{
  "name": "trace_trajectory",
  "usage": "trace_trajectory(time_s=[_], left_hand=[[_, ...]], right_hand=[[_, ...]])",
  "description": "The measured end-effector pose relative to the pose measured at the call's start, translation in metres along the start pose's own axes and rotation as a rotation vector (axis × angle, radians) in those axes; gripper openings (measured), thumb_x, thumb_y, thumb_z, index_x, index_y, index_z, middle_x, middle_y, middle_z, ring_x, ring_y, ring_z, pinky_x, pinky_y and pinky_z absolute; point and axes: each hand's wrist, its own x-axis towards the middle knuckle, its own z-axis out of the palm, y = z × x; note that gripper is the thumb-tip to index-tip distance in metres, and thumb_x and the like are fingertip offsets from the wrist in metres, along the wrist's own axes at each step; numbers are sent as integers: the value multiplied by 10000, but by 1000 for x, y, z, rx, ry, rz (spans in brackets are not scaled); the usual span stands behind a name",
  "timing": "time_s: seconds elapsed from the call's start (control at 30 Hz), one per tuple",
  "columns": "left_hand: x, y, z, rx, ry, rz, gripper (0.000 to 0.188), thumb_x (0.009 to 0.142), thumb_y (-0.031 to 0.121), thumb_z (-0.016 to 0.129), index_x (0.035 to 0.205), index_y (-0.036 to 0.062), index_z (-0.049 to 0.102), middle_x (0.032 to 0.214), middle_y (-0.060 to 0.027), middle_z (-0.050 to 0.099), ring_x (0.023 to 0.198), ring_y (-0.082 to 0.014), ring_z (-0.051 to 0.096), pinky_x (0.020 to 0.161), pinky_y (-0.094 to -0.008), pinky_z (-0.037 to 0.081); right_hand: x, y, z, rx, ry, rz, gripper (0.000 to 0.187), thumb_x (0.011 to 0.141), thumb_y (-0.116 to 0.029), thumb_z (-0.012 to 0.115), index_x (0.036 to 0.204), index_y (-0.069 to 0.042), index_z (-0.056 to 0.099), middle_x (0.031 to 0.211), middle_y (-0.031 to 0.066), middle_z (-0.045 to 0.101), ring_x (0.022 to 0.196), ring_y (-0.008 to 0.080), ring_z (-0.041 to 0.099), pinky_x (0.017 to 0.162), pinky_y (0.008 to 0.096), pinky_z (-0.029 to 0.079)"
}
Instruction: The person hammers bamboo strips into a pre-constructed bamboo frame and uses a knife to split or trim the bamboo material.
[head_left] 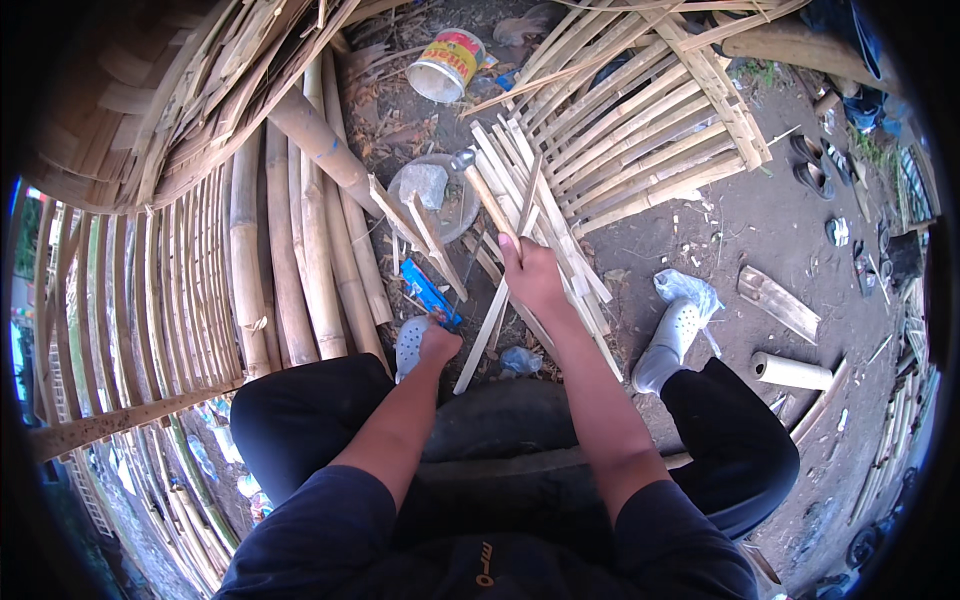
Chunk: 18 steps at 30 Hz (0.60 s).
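Observation:
My right hand [533,272] is wrapped round the wooden handle of a hammer [487,203], whose metal head points away from me. Under the hammer lies a loose pile of split bamboo strips [530,180], some crossing each other. My left hand [440,345] is closed at the near end of a long blue packet [428,290], beside my left shoe. The fingertips there are partly hidden. Just beyond the packet, two short bamboo pieces [430,235] lean across a round basin [466,205] with a grey stone [424,184] in it.
A bamboo slat panel [650,130] lies at the far right. Thick bamboo poles [318,240] and a slatted bamboo frame [160,290] stand on the left. Farther off is a bucket [446,66]. A bamboo piece [778,303], a pale roll [792,371] and sandals [812,165] lie right.

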Motion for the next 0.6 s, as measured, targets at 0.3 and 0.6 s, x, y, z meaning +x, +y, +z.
trace_trajectory(time_s=[0.3,0.6], left_hand=[[1,3,4,-13,-21,30,957,687,192,626,1446,4,74,1084,-250,617,1030,-367,603,897,-407,480],[4,-13,9,-49,37,117,968,697,152,574,1448,12,-20,913,-271,644,828,-380,654,754,-432,521]], right_hand=[[-58,89,68,-61,-114,62,427,938,-334,471,789,46,597,610,192,567,580,356,574,575,430,461],[-53,85,70,-186,-343,334,593,914,-479,444,765,62,637,801,298,614,831,452,604,779,482,484]])
